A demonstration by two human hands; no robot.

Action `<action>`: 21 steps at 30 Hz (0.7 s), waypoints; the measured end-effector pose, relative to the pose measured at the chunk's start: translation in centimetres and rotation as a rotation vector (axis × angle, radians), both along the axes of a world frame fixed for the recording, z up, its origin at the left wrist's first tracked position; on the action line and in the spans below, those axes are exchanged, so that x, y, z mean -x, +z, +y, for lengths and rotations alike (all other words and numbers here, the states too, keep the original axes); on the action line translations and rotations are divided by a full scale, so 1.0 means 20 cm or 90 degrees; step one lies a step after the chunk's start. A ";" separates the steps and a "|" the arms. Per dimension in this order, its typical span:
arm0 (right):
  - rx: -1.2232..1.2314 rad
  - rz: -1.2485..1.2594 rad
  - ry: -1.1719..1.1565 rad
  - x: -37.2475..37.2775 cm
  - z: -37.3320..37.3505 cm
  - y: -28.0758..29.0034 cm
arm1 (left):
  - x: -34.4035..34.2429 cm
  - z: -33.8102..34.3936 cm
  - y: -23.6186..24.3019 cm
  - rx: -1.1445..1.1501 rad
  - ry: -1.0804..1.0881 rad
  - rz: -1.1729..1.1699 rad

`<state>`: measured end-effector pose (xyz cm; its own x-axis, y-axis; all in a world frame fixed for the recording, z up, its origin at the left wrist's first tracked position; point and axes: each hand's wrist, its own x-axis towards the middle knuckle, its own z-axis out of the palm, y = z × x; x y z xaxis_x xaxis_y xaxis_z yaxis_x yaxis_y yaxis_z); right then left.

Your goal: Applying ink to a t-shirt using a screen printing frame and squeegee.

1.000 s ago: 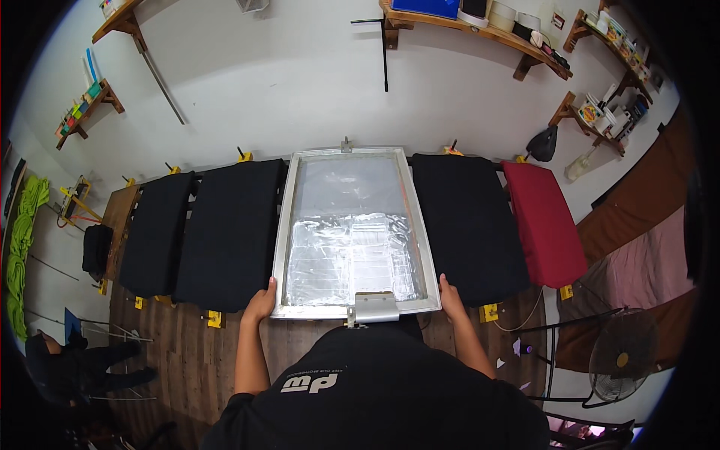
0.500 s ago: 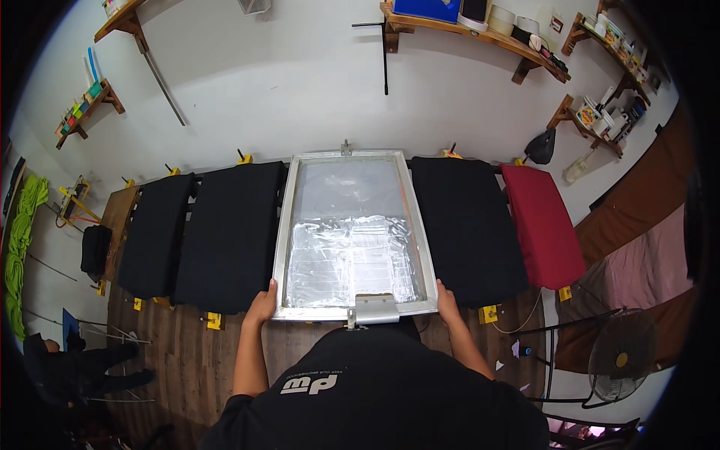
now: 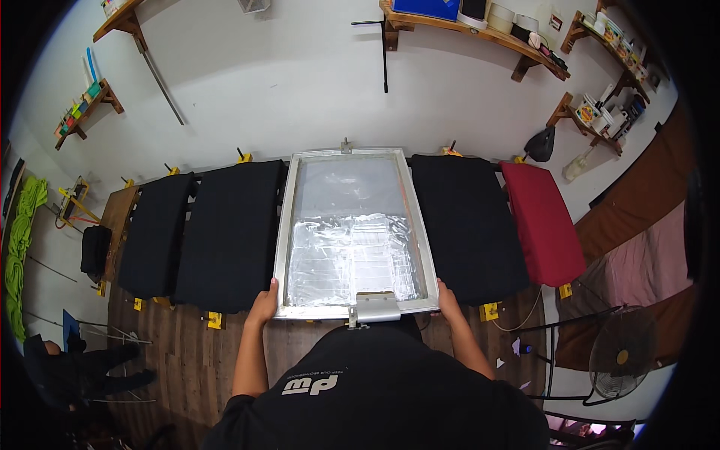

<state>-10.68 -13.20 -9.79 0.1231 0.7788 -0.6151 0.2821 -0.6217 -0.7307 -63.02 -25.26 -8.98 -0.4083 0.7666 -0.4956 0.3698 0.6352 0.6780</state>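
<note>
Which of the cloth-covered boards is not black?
The red cloth-covered board, farthest right. The three black cloth-covered boards all lie to its left.

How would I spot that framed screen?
Along the white wall runs a row of cloth-covered boards. Between two black ones, left hand and right hand at its near corners, is the framed screen. Unlike its dark neighbours, it has a shiny silver rim.

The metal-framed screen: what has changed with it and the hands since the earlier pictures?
Nothing visibly moved; nothing was taken hold of or let go. The left hand and right hand stay at the sides of the metal-framed screen, by its near corners.
</note>
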 end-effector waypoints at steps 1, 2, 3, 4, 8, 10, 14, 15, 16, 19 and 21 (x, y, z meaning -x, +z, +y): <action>0.004 0.007 0.008 -0.02 0.01 -0.03 | -0.01 0.00 0.00 -0.020 0.014 0.016; 0.009 0.014 0.020 -0.01 0.01 -0.03 | -0.01 0.00 -0.01 -0.020 0.016 0.015; 0.009 0.013 0.022 -0.01 0.01 -0.02 | 0.00 -0.01 -0.02 -0.028 0.009 0.022; -0.005 0.000 0.010 0.00 0.00 -0.02 | 0.00 -0.01 -0.03 -0.035 0.002 0.029; -0.184 -0.104 0.033 0.00 0.00 -0.05 | 0.01 -0.01 -0.06 -0.036 -0.006 0.066; -0.182 -0.071 0.021 -0.02 0.01 -0.09 | 0.03 0.00 -0.07 -0.006 -0.050 0.071; -0.176 -0.043 0.004 -0.01 0.02 -0.10 | 0.05 0.01 -0.05 0.027 -0.075 0.109; -0.175 -0.042 0.006 0.00 0.01 -0.08 | 0.05 0.02 -0.04 0.036 -0.090 0.114; -0.177 -0.029 0.000 0.01 0.01 -0.07 | 0.06 0.01 -0.04 0.045 -0.103 0.118; -0.192 -0.022 -0.003 0.02 0.00 -0.05 | 0.06 0.02 -0.05 0.041 -0.097 0.113; -0.204 -0.019 -0.002 0.02 0.00 -0.06 | 0.07 0.02 -0.09 0.028 -0.076 0.097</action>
<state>-11.03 -13.25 -11.02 0.1402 0.9319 -0.3346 0.3053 -0.3622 -0.8807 -64.42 -24.88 -10.84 -0.3893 0.7929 -0.4688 0.5405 0.6088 0.5807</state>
